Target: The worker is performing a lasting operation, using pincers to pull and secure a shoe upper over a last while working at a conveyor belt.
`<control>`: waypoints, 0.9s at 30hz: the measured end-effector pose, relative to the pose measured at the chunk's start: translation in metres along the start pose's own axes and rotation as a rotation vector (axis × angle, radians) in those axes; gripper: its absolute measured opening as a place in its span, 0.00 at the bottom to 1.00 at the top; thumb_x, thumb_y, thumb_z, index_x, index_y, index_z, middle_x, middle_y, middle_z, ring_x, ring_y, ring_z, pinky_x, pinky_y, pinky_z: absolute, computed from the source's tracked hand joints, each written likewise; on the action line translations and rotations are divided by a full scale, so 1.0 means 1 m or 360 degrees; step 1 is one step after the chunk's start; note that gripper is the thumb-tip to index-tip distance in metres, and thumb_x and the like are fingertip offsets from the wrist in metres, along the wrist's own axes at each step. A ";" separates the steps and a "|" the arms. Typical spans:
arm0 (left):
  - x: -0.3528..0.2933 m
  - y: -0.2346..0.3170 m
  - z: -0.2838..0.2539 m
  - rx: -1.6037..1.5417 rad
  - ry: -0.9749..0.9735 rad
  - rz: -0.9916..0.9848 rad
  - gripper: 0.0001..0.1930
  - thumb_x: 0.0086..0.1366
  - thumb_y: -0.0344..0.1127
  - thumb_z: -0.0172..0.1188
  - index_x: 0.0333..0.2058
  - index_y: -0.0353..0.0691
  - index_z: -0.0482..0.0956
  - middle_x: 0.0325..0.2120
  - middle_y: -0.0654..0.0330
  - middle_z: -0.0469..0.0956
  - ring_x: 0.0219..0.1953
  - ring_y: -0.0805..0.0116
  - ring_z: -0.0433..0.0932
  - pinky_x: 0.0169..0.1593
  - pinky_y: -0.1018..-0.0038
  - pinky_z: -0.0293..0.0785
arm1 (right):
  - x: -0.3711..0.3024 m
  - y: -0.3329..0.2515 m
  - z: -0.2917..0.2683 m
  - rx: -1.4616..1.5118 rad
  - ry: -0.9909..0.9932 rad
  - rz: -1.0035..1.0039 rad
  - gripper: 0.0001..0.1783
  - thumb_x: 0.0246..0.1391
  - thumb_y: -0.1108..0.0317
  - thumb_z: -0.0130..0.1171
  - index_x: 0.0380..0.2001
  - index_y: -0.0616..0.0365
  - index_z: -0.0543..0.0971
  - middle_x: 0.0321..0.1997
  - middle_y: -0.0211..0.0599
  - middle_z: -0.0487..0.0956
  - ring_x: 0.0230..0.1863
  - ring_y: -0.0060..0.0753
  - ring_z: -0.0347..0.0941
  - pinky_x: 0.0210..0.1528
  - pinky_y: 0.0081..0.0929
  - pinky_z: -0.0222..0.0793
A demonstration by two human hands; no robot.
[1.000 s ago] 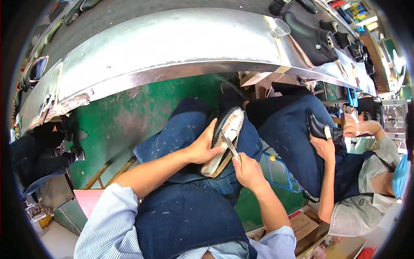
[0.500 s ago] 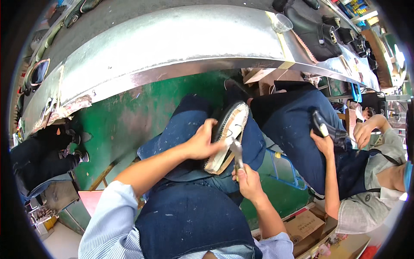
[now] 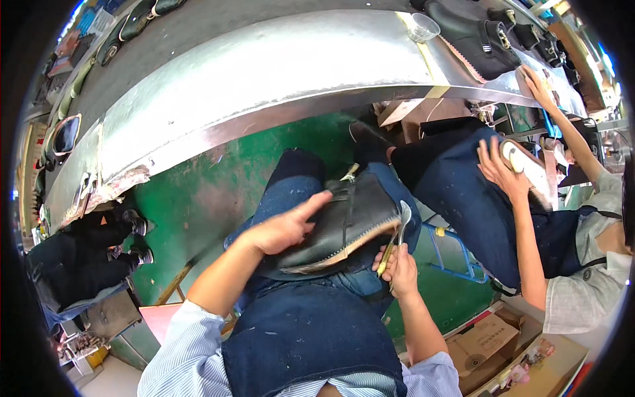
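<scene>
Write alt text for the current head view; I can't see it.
A black boot lies on its side across a seated person's lap, the left hand at its upper and the right hand holding a curved-headed metal tool near its sole edge. Beyond is a metal-topped bench; at right, a co-worker's hand is on another shoe.

The shoe by the left hand looks like smooth, glossy leather, the tool in the right hand shiny metal.
</scene>
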State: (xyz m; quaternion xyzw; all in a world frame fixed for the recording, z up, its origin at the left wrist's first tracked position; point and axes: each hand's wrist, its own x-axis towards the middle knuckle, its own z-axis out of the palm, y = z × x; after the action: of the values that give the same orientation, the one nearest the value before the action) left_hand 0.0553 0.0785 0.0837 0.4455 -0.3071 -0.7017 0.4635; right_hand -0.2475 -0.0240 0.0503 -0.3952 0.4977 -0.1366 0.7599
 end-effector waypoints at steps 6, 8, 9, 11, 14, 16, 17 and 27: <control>0.017 -0.001 0.055 0.1527 0.0525 -0.0544 0.51 0.61 0.57 0.59 0.68 0.28 0.44 0.66 0.26 0.46 0.69 0.40 0.53 0.69 0.61 0.55 | -0.002 0.001 0.005 0.0055 -0.0029 -0.0031 0.26 0.71 0.48 0.37 0.44 0.63 0.71 0.34 0.37 0.79 0.29 0.28 0.77 0.28 0.19 0.68; 0.024 -0.027 0.038 0.1448 0.0663 -0.0248 0.48 0.62 0.56 0.58 0.67 0.26 0.47 0.65 0.28 0.52 0.66 0.38 0.58 0.68 0.60 0.57 | -0.012 -0.014 0.017 -0.0202 -0.0010 -0.0099 0.23 0.69 0.52 0.42 0.44 0.64 0.72 0.34 0.36 0.79 0.29 0.28 0.77 0.30 0.21 0.69; 0.027 -0.037 0.035 0.1309 0.0725 -0.0188 0.46 0.63 0.47 0.60 0.68 0.26 0.45 0.66 0.36 0.54 0.68 0.48 0.59 0.69 0.66 0.55 | -0.014 -0.020 0.020 -0.0452 0.0018 -0.0172 0.19 0.68 0.56 0.47 0.44 0.64 0.72 0.34 0.35 0.79 0.30 0.28 0.77 0.32 0.23 0.71; 0.032 -0.071 0.027 0.1079 0.0756 -0.0070 0.44 0.63 0.44 0.59 0.68 0.26 0.45 0.66 0.38 0.55 0.68 0.51 0.58 0.69 0.68 0.54 | -0.020 -0.016 0.020 -0.0712 -0.0033 -0.0399 0.17 0.65 0.59 0.50 0.44 0.63 0.73 0.33 0.35 0.79 0.30 0.29 0.77 0.33 0.26 0.71; 0.027 -0.074 0.031 0.0687 0.0771 -0.0023 0.45 0.61 0.39 0.58 0.68 0.26 0.42 0.67 0.41 0.54 0.70 0.57 0.54 0.70 0.71 0.50 | -0.027 -0.026 0.021 -0.1154 -0.0094 -0.0579 0.17 0.59 0.62 0.57 0.45 0.62 0.74 0.34 0.41 0.80 0.35 0.42 0.79 0.41 0.36 0.73; 0.020 -0.069 0.034 0.0759 0.0612 0.0086 0.49 0.57 0.42 0.60 0.67 0.22 0.40 0.68 0.34 0.46 0.72 0.48 0.46 0.72 0.67 0.44 | -0.025 -0.042 0.027 -0.1634 -0.0307 -0.0202 0.17 0.58 0.63 0.56 0.47 0.61 0.75 0.37 0.49 0.81 0.39 0.57 0.78 0.44 0.44 0.72; 0.017 -0.069 0.036 0.0739 0.0626 0.0083 0.49 0.57 0.42 0.60 0.67 0.22 0.40 0.68 0.34 0.46 0.72 0.48 0.46 0.72 0.67 0.44 | -0.027 -0.059 0.033 -0.1698 -0.0356 -0.0007 0.21 0.58 0.64 0.56 0.51 0.65 0.73 0.43 0.57 0.80 0.47 0.64 0.75 0.50 0.46 0.70; 0.017 -0.074 0.044 0.0849 0.0574 -0.0002 0.56 0.55 0.45 0.62 0.67 0.23 0.32 0.69 0.33 0.35 0.74 0.47 0.35 0.73 0.66 0.38 | -0.025 -0.104 0.037 -0.2451 -0.0699 -0.0873 0.28 0.56 0.67 0.57 0.57 0.72 0.67 0.50 0.65 0.75 0.54 0.59 0.73 0.57 0.45 0.68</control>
State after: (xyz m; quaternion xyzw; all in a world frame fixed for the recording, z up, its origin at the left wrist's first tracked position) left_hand -0.0156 0.0916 0.0334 0.6686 -0.3928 -0.5064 0.3771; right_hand -0.2079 -0.0587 0.1502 -0.9269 0.1794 0.1410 0.2980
